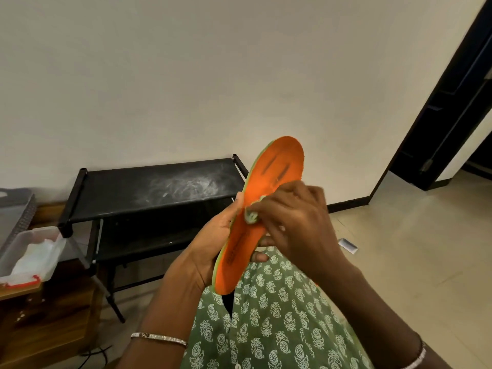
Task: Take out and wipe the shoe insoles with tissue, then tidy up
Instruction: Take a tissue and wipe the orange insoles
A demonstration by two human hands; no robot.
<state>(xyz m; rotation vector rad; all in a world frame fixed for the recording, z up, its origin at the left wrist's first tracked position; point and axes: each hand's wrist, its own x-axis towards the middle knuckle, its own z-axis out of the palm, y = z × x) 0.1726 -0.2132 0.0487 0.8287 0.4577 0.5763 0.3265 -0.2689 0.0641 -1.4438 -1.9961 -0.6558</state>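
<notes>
Black rack point(149, 187) stands against wall, L of centre. Clear box point(16, 265) w/ white sheets inside sits at far L. Orange insole point(269, 182) is held in front of rack, tilted, toe end up. L hand point(213, 235) wraps its lower half: thumb on edge, fingers behind. R hand point(295, 217): fingers curled, pinching tissue wad point(251, 215) against insole's orange face, approx. mid-length.

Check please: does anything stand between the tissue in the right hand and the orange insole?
Nothing visible does. The right hand pinches the small crumpled tissue wad directly against the orange green-edged insole, which the left hand holds.
</notes>
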